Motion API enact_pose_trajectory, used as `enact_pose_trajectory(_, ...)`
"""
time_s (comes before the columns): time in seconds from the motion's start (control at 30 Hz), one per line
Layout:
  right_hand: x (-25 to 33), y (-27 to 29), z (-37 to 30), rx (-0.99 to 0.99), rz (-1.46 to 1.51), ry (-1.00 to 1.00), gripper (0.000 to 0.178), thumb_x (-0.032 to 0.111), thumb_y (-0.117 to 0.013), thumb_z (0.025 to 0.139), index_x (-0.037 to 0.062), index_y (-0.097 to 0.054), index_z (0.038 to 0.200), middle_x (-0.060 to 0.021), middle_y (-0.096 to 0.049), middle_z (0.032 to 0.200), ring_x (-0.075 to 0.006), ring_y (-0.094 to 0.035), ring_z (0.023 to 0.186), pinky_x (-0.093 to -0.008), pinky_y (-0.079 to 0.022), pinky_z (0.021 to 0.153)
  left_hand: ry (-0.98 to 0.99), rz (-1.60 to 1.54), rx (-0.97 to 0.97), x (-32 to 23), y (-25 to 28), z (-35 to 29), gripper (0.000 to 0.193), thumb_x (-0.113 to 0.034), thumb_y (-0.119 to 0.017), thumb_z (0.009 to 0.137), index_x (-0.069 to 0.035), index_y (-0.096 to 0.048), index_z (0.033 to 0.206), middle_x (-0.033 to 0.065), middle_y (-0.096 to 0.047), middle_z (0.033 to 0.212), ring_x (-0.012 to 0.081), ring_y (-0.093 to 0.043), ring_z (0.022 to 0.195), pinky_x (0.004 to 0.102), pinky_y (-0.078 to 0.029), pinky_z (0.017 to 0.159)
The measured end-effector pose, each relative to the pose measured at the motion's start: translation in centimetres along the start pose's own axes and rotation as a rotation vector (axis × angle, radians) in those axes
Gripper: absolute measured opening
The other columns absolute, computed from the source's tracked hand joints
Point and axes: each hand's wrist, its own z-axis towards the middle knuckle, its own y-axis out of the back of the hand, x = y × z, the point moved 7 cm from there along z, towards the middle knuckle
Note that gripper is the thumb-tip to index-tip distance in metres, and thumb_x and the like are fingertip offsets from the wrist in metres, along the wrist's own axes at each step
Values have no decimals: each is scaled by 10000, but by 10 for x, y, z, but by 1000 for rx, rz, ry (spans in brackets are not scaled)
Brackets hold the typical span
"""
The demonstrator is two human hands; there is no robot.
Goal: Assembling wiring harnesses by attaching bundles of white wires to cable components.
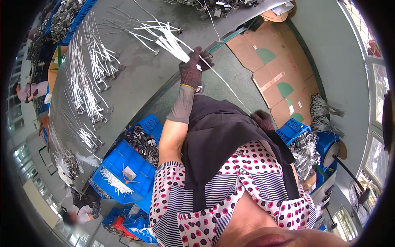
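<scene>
Workshop floor, grey and long, with a curved grey bench (140,78) running from upper right to lower left.

The left hand (191,68), in a dark knit glove, has its grip closed around a bundle of white cables (164,39) at the near edge of the bench. The bundle fans away from the grip toward the upper left, its long axis lying diagonally across the bench top. One single white cable (228,88) leaves the same grip the other way, running down and to the right toward the right hand (263,119). That hand, also gloved, sits low against the dark apron (222,136); whether its grip is closed on the cable cannot be told. The left hand is the nearer to the bundle.

Further white cable bundles (88,78) lie in rows along the bench, too many and too overlapped to count. Two blue crates (123,168) stand below the bench at the person's left, one blue crate (293,128) at the right. Flattened cardboard (275,70) covers the floor beyond.
</scene>
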Motion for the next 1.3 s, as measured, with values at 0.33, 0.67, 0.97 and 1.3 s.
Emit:
enact_pose_trajectory(0.33,275,-73,103,119,271,303,571,469,-451,980,-3,-542,1286,-167,-656,1129,-239,-647,874,-339,-529,650,0,450,11,9,1,-26,227,-183,-626,952,20,-657,1050,74,-689,969,162,-658,821,326,-547,764)
enact_pose_trajectory(0.67,377,-59,121,-542,-382,775,466,396,-651,858,69,-597,1185,-186,-615,1198,-352,-601,1092,-456,-484,914,-83,408,-348,-77,38,37,252,-258,-655,886,-12,-652,944,33,-576,694,97,-499,478,276,-495,415)
enact_pose_trajectory(0.97,272,-34,166,-144,437,439,265,123,-645,894,-10,-675,1121,-120,-719,937,-203,-683,846,-329,-540,784,216,19,-5,-46,-17,42,278,-236,-719,905,-25,-624,1059,57,-625,876,173,-613,735,380,-575,663)
enact_pose_trajectory(1.3,100,4,9,-122,505,179,182,93,-612,932,-22,-681,1056,-80,-698,845,-124,-624,705,-274,-520,645,353,127,281,35,-93,43,342,-253,-688,902,-4,-639,1131,173,-657,941,290,-683,831,470,-617,707)
